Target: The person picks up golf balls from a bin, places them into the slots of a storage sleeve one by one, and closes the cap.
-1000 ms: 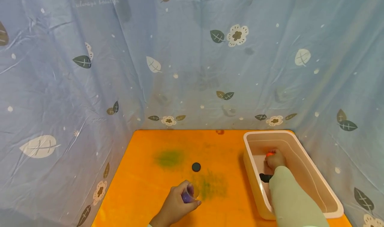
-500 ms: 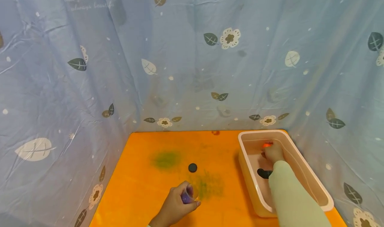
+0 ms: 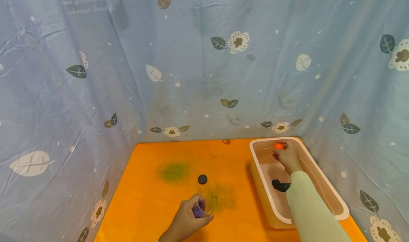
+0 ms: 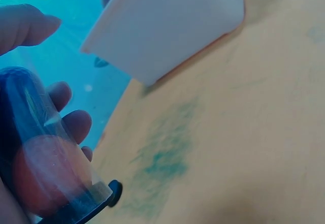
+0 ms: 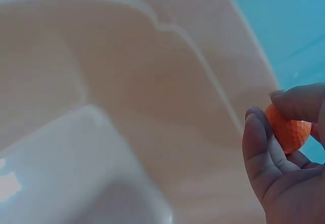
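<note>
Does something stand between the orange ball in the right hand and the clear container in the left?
Yes: the bin's left wall lies between them; whether the orange ball is above its top is unclear.

A sleeve [image 3: 311, 206] is partly hiding a black perforated object [image 3: 280, 186]; the left hand [image 3: 187, 218] is partly covering a clear cup [image 3: 198, 211].

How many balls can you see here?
2 clearly: an orange ball pinched in the right hand, and a reddish ball inside the clear tube; more may be hidden there.
</note>
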`<state>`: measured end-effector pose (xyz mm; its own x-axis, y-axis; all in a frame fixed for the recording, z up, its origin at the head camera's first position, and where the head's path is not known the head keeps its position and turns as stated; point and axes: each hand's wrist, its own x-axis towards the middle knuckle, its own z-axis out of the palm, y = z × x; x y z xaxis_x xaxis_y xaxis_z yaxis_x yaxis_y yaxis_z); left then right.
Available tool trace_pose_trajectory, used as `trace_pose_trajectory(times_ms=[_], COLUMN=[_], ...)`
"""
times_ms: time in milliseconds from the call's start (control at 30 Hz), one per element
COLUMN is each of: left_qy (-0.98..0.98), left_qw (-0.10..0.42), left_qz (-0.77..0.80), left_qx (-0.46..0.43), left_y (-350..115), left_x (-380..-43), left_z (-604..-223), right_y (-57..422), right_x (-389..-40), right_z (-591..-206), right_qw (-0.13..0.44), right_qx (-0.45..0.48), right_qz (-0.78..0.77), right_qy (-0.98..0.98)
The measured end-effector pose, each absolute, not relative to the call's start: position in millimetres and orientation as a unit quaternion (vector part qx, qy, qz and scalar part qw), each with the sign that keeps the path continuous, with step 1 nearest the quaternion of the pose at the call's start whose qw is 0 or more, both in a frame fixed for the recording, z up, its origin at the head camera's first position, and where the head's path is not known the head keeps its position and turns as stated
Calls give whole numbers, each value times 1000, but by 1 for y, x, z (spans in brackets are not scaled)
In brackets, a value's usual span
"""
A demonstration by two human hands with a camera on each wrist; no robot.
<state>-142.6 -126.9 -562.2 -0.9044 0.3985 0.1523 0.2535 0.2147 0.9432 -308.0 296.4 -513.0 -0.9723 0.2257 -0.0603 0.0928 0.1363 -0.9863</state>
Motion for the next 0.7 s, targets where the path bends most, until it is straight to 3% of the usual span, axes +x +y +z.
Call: trace_pose_trajectory(times_ms=[700], left_qy=[771], left_qw=[77], left_qz=[587], left_qx=[234], left_y=[-122], left_x=[-146], left_z=[-559], right_y=[235], right_x=[-263], right_z=[-457], right_qw=[84], right_qx=[17], right_qz=[661], right_qy=[-746])
